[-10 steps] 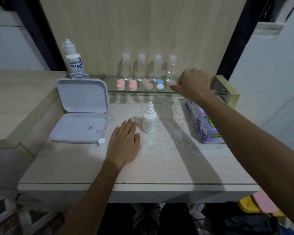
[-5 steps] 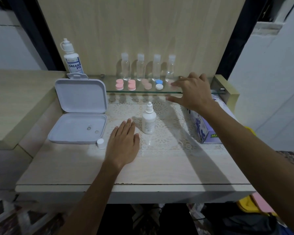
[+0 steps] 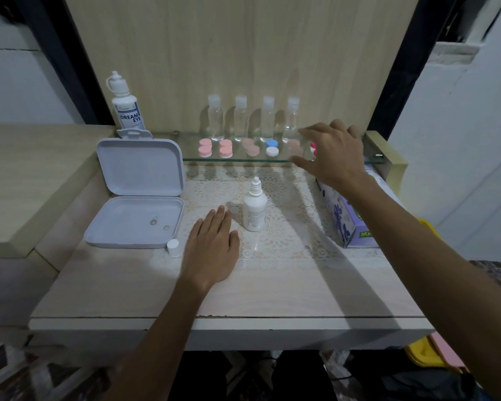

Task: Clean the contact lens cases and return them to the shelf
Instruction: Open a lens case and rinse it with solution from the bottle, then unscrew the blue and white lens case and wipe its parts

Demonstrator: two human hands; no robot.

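Shelf (image 3: 237, 161) case (image 3: 313, 148) half-hidden behind right hand (image 3: 334, 156)

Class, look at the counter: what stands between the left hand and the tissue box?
In the head view, a small white dropper bottle stands upright on the lace mat, close to the left hand; the tissue box is farther right.

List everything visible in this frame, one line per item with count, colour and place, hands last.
contact lens cases: at least five on the glass shelf; two pink, two pale peach, one blue-and-white; something red shows behind the right hand
glass shelf: one, clear, against the back panel
clear bottles: four, white caps, behind the cases
Dream Eye bottle: one, white, left of the shelf
open box: one, pale lilac, table left
small cap: one, white, before the box
dropper bottle: one, white, uncapped, table centre
tissue box: one, purple, table right
left hand: flat on the table
right hand: fingers spread, at the shelf's right end
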